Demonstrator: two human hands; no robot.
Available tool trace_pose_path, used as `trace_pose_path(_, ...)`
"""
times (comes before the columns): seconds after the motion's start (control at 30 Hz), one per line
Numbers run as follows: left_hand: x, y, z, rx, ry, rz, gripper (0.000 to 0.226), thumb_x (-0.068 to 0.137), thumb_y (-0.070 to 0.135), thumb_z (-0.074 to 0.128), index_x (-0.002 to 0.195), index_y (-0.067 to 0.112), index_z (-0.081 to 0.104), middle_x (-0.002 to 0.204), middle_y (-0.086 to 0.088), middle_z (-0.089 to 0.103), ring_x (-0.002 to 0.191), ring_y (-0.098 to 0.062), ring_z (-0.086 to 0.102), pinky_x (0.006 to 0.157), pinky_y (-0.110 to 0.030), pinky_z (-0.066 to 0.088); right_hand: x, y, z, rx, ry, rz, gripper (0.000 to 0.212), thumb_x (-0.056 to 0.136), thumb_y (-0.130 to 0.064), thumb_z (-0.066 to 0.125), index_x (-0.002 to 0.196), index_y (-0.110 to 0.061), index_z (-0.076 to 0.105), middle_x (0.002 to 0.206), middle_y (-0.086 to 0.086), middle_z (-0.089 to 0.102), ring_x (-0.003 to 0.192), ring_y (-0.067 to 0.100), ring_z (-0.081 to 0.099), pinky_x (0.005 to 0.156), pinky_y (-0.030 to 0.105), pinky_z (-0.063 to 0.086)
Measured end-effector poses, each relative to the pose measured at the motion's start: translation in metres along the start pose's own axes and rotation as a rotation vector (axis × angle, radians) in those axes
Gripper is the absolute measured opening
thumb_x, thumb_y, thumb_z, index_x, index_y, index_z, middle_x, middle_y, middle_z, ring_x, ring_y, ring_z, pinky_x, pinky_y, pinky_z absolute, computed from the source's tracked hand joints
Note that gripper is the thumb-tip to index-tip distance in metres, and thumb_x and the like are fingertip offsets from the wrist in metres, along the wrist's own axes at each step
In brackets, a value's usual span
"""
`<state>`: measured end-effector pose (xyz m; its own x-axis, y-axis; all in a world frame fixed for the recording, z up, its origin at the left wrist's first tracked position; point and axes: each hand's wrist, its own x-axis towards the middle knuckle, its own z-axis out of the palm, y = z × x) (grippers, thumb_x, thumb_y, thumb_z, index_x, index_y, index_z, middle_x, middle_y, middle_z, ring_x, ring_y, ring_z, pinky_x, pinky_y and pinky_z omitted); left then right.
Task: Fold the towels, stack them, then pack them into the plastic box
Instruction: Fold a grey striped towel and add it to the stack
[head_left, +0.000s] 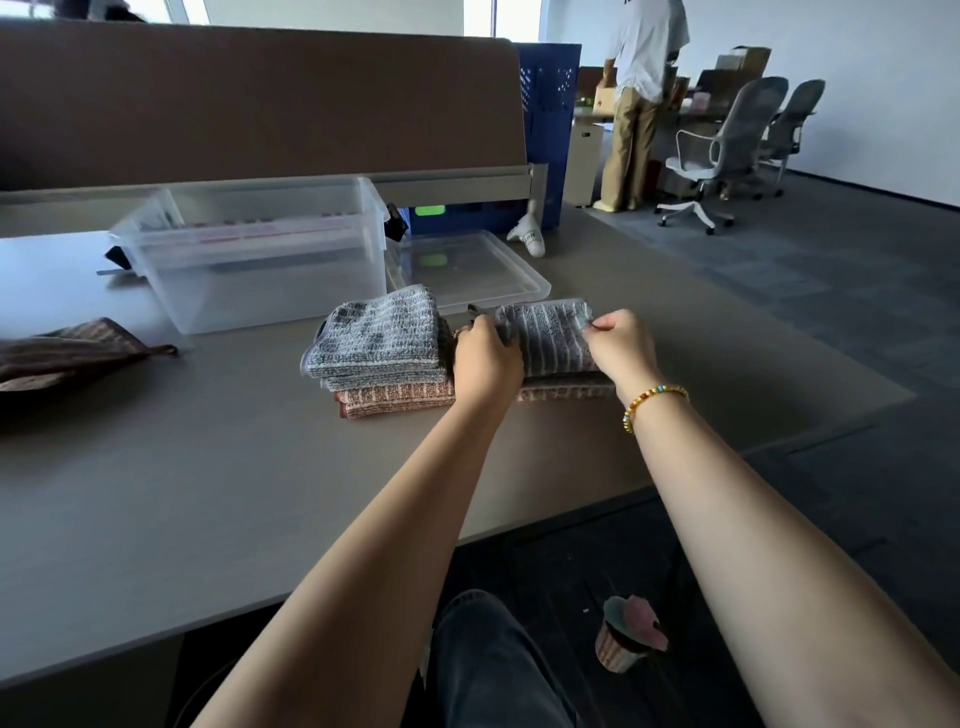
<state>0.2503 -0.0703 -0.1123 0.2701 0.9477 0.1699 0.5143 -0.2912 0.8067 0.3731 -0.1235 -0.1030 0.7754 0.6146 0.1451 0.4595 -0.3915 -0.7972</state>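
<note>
Head view looks down on a grey table (208, 493) set against a brown partition (260, 98), with dark carpet around it. Beyond the table's far corner stands a blue crate (550, 104), and farther back a person in a white shirt (644, 98) stands at a desk beside two grey office chairs (737, 140). A small cup-shaped object with a pink top (631, 642) lies on the floor beside the wearer's knee.

Both hands are on a grey striped towel (553, 338), folded and lying on top of a brownish towel (566, 392). The left hand (485, 358) curls its fingers over the towel's left edge and grips it. The right hand (621, 345), with a beaded bracelet (654, 405) on its wrist, pinches the towel's right edge between thumb and fingers. So the striped towel sits directly between the two sets of fingers.

Just to the left of the left hand's fingers, touching or nearly so, is a stack of folded towels (379, 353): grey ones on top, a reddish one at the bottom. Beyond the fingers lies a clear lid (467, 270) flat on the table, and farther off to their left stands the clear plastic box (254, 249); what is inside it cannot be made out. Well away to the left, near the table's edge, lies a dark brown towel (72, 353), loosely spread and not folded.
</note>
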Motion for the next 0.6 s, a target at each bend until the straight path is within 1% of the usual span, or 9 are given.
trace_pose_path(0.1, 0.000, 0.007, -0.003, -0.060, 0.016, 0.018, 0.018, 0.089, 0.011, 0.051, 0.107, 0.010, 0.056, 0.108, -0.012, 0.063, 0.100, -0.030, 0.058, 0.084, -0.041, 0.050, -0.001, -0.004, -0.005, 0.099, 0.085, 0.018, 0.019, 0.089, -0.014, 0.055, 0.103, -0.006, 0.064, 0.111, 0.014, 0.066, 0.106, 0.031, 0.060, 0.086, 0.032, 0.048)
trace_pose_path(0.17, 0.000, 0.009, -0.004, -0.082, 0.023, -0.002, 0.020, 0.089, 0.012, 0.050, 0.108, 0.008, 0.056, 0.110, -0.013, 0.062, 0.100, -0.031, 0.058, 0.085, -0.042, 0.051, 0.001, -0.002, -0.006, 0.060, 0.104, 0.019, 0.016, 0.086, -0.009, 0.053, 0.092, -0.005, 0.067, 0.098, 0.020, 0.066, 0.095, 0.036, 0.060, 0.074, 0.033, 0.048)
trace_pose_path(0.23, 0.000, 0.005, -0.003, -0.060, 0.005, -0.033, 0.026, 0.094, 0.017, 0.045, 0.114, 0.003, 0.053, 0.116, -0.019, 0.059, 0.104, -0.035, 0.056, 0.086, -0.038, 0.047, 0.002, 0.004, -0.003, -0.026, 0.077, 0.036, 0.020, 0.079, -0.006, 0.052, 0.060, -0.010, 0.051, 0.068, 0.022, 0.047, 0.069, 0.035, 0.043, 0.053, 0.032, 0.036)
trace_pose_path(0.3, -0.004, 0.002, 0.000, 0.020, -0.075, -0.056, 0.033, 0.098, 0.020, 0.037, 0.120, -0.002, 0.048, 0.121, -0.025, 0.056, 0.110, -0.038, 0.053, 0.086, -0.037, 0.043, 0.003, 0.013, 0.001, -0.071, 0.039, 0.075, 0.035, 0.084, -0.014, 0.051, 0.054, -0.015, 0.031, 0.068, 0.011, 0.041, 0.072, 0.025, 0.035, 0.059, 0.029, 0.029)
trace_pose_path(0.37, -0.010, 0.003, 0.002, 0.090, -0.144, -0.050, 0.033, 0.099, 0.014, 0.032, 0.124, -0.004, 0.044, 0.127, -0.027, 0.053, 0.116, -0.039, 0.050, 0.090, -0.037, 0.041, 0.003, 0.018, 0.006, -0.053, -0.023, 0.100, 0.040, 0.092, -0.019, 0.045, 0.055, -0.015, 0.032, 0.064, 0.008, 0.042, 0.075, 0.025, 0.041, 0.066, 0.028, 0.031)
trace_pose_path(0.43, -0.015, 0.007, 0.002, 0.148, -0.125, 0.010, 0.039, 0.095, 0.004, 0.031, 0.133, -0.003, 0.036, 0.134, -0.029, 0.043, 0.124, -0.038, 0.042, 0.099, -0.038, 0.036, 0.000, 0.015, 0.011, -0.018, -0.069, 0.102, 0.040, 0.094, -0.015, 0.042, 0.055, -0.012, 0.036, 0.060, 0.006, 0.041, 0.075, 0.024, 0.042, 0.062, 0.027, 0.030)
trace_pose_path(0.5, -0.017, 0.012, -0.005, 0.226, -0.068, 0.113, 0.052, 0.092, -0.002, 0.032, 0.143, 0.001, 0.024, 0.146, -0.027, 0.028, 0.137, -0.035, 0.025, 0.108, -0.038, 0.031, -0.004, 0.007, 0.018, 0.038, -0.124, 0.083, 0.031, 0.091, -0.012, 0.043, 0.062, -0.004, 0.052, 0.072, 0.015, 0.056, 0.077, 0.023, 0.046, 0.063, 0.027, 0.032)
trace_pose_path(0.53, -0.017, 0.015, -0.011, 0.275, -0.044, 0.153, 0.057, 0.092, -0.003, 0.034, 0.147, 0.003, 0.018, 0.151, -0.023, 0.020, 0.142, -0.033, 0.016, 0.111, -0.038, 0.029, -0.006, 0.002, 0.022, 0.045, -0.149, 0.072, 0.028, 0.091, -0.012, 0.043, 0.076, 0.003, 0.061, 0.085, 0.023, 0.063, 0.080, 0.025, 0.052, 0.066, 0.026, 0.033)
trace_pose_path(0.6, -0.016, 0.018, -0.027, 0.369, 0.029, 0.242, 0.059, 0.094, 0.001, 0.039, 0.148, 0.006, 0.016, 0.154, -0.016, 0.020, 0.143, -0.029, 0.014, 0.108, -0.038, 0.033, -0.012, -0.005, 0.029, 0.023, -0.176, 0.054, 0.032, 0.095, -0.012, 0.040, 0.098, 0.010, 0.063, 0.106, 0.030, 0.064, 0.095, 0.032, 0.060, 0.070, 0.026, 0.032)
